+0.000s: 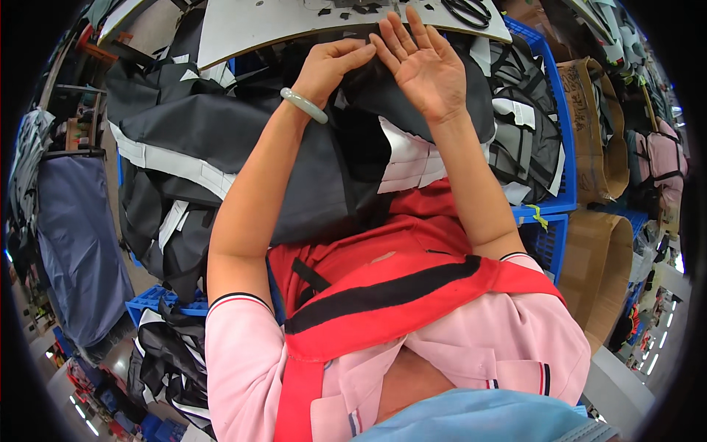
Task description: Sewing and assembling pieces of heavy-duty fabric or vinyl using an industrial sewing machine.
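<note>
My left hand (331, 68), a pale bangle (304, 105) on its wrist, is closed in a pinch near the front edge of the white table. What its fingertips hold, if anything, is lost against dark material behind them. Beside it my right hand (428, 77) is open, palm turned up and fingers stretched out, its edge close to the left fingertips. Under both hands and forearms lies a large heap of black fabric (294, 166) with white strips (177, 163) along some edges. A white panel with seams (412, 156) shows below my right hand.
Small black scraps (361, 9) and a black looped object (468, 10) lie on the white table (250, 29). Blue crates (567, 140) with black and white pieces stand at the right, cardboard boxes (589, 132) beyond. More black pieces (173, 353) sit at the lower left.
</note>
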`<state>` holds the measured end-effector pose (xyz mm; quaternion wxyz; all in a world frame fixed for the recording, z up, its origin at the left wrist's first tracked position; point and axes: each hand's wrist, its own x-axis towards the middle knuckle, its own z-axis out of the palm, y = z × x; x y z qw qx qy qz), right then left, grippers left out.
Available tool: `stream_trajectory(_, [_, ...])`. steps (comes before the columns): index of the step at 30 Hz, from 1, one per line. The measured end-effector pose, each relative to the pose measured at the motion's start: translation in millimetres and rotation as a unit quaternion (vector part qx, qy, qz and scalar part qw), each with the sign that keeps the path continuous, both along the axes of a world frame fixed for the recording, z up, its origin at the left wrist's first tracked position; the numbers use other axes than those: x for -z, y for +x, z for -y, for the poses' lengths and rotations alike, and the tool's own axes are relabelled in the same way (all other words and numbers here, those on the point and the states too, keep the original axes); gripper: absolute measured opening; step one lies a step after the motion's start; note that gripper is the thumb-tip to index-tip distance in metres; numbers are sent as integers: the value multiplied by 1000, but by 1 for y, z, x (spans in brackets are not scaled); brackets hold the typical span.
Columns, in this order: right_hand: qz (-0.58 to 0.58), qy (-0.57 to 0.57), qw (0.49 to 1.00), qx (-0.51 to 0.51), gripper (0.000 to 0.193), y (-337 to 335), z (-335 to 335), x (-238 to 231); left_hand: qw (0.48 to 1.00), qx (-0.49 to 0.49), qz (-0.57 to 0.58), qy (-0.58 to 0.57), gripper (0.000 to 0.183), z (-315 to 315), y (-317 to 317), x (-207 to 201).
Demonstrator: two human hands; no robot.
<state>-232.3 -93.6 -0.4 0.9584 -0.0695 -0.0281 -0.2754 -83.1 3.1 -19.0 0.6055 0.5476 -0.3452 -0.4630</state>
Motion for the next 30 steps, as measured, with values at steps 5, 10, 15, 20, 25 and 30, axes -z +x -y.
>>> stream_trajectory(5, [-66,-66,995,39,35,-1,1,7,999,30,22,2,32,-3,2,-3])
stream_trajectory(10, [40,-17,998,-36,39,-3,7,14,999,28,-36,-4,28,-4,-1,-7])
stream_trajectory(15, [-8,-39,999,-5,38,-6,2,19,998,50,36,14,30,-1,3,0])
stream_trajectory(20, [-322,-536,770,130,58,-32,12,30,997,52,61,-17,43,-5,11,11])
stream_trajectory(25, [-428,-788,315,312,84,-34,63,57,993,67,94,15,49,-9,6,17])
stream_trajectory(30, [-517,-796,296,106,53,-69,60,61,933,10,360,7,51,-18,-7,25])
